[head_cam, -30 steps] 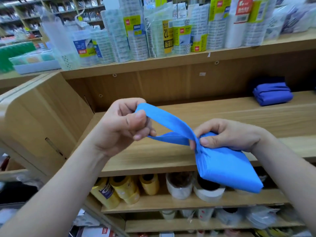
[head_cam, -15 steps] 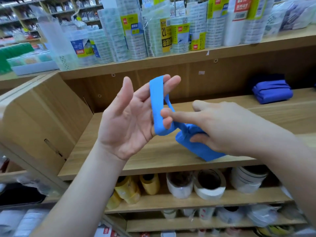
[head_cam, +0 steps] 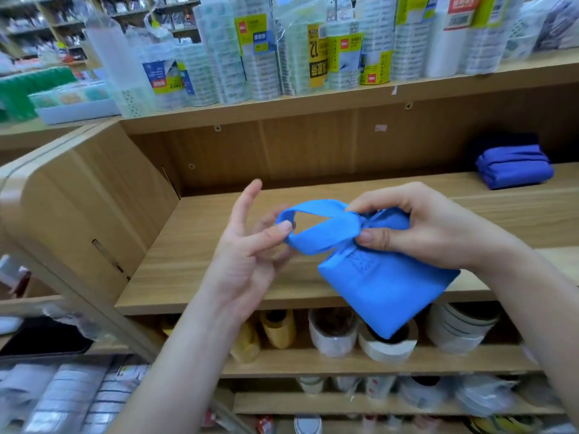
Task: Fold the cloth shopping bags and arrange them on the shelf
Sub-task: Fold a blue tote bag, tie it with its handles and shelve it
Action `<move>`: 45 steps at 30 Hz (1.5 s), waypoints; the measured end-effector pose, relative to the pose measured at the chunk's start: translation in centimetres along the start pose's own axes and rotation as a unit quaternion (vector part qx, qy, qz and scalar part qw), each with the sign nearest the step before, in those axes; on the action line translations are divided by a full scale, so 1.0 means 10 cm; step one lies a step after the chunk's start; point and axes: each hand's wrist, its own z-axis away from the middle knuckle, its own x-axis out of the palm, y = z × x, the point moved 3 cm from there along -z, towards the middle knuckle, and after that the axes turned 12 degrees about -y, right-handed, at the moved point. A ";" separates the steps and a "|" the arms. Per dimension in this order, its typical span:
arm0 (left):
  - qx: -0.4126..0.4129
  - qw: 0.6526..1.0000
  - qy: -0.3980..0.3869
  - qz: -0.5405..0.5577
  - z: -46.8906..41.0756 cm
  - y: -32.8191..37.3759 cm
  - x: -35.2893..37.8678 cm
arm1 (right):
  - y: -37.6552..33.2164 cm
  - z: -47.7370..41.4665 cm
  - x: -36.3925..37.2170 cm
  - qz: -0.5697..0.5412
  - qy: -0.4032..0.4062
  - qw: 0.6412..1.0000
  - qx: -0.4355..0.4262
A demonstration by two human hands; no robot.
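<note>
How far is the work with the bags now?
Done: one dark blue bag lies folded on the shelf, back right. In hand: the light blue bag is folded small; the right hand pinches it while the left hand holds its strap loop. Left: securing the strap loop and shelving it.

A shop, probably a stationery or general-goods store: tiered wooden shelves carry shrink-wrapped, branded packs of clear tape at 12 o'clock, loose tape rolls at 6 o'clock, and more stocked aisles, blurred, at 10 o'clock.
</note>
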 end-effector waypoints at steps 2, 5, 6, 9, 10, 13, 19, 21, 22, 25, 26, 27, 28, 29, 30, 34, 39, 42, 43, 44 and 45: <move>0.041 0.991 -0.102 -0.075 0.04 0.11 0.03 | 0.02 0.01 -0.01 -0.038 -0.037 0.999 0.000; 0.076 0.890 -0.226 -0.390 0.10 0.25 0.13 | 0.07 0.02 -0.01 -0.105 -0.074 0.992 0.004; 0.089 0.829 -0.231 -0.501 0.11 0.25 0.17 | 0.10 0.03 -0.01 -0.131 -0.075 0.988 0.004; 0.174 0.772 -0.182 -0.584 0.13 0.27 0.26 | 0.20 0.04 -0.04 -0.225 -0.054 0.973 0.013; 0.177 0.823 -0.175 -0.510 0.14 0.27 0.27 | 0.23 0.05 -0.04 -0.250 -0.046 0.967 0.014; 0.139 0.941 -0.166 -0.261 0.12 0.22 0.28 | 0.31 0.05 0.02 -0.307 -0.016 0.952 0.011; 0.107 0.966 -0.179 -0.151 0.11 0.00 0.45 | 0.42 0.03 0.13 -0.403 0.092 0.910 0.018; 0.103 0.947 -0.191 -0.237 0.18 -0.10 0.48 | 0.44 0.04 0.12 -0.403 0.145 0.903 0.026; 0.103 0.931 -0.189 -0.296 0.22 -0.16 0.50 | 0.45 0.04 0.11 -0.399 0.175 0.900 0.027; 0.096 0.910 -0.125 -0.383 0.27 -0.34 0.54 | 0.46 0.03 0.11 -0.377 0.252 0.891 0.030; 0.093 0.914 -0.098 -0.382 0.26 -0.36 0.55 | 0.47 0.02 0.12 -0.364 0.275 0.889 0.033; 0.089 0.921 -0.076 -0.371 0.24 -0.37 0.53 | 0.48 0.02 0.14 -0.354 0.299 0.885 0.037; 0.085 0.928 -0.060 -0.359 0.22 -0.38 0.51 | 0.50 0.01 0.17 -0.355 0.324 0.876 0.037; 0.085 0.931 -0.049 -0.352 0.19 -0.37 0.48 | 0.52 0.01 0.20 -0.366 0.345 0.864 0.034; 0.087 0.930 -0.046 -0.354 0.16 -0.37 0.45 | 0.54 0.02 0.24 -0.385 0.359 0.850 0.029; 0.091 0.927 -0.071 -0.358 0.07 -0.34 0.41 | 0.57 0.08 0.35 -0.503 0.266 0.822 0.011; 0.125 0.938 -0.016 -0.324 -0.04 -0.30 0.38 | 0.50 0.09 0.39 -0.443 0.306 0.843 0.001; 0.144 0.958 0.054 -0.242 -0.09 -0.39 0.44 | 0.45 0.02 0.40 -0.404 0.407 0.818 -0.054; 0.146 0.964 0.066 -0.212 -0.09 -0.43 0.46 | 0.45 0.01 0.40 -0.387 0.433 0.812 -0.059; 0.145 0.968 0.070 -0.192 -0.08 -0.48 0.49 | 0.45 0.00 0.39 -0.369 0.455 0.808 -0.065; 0.141 0.970 0.062 -0.186 -0.06 -0.52 0.50 | 0.44 0.00 0.38 -0.349 0.475 0.804 -0.072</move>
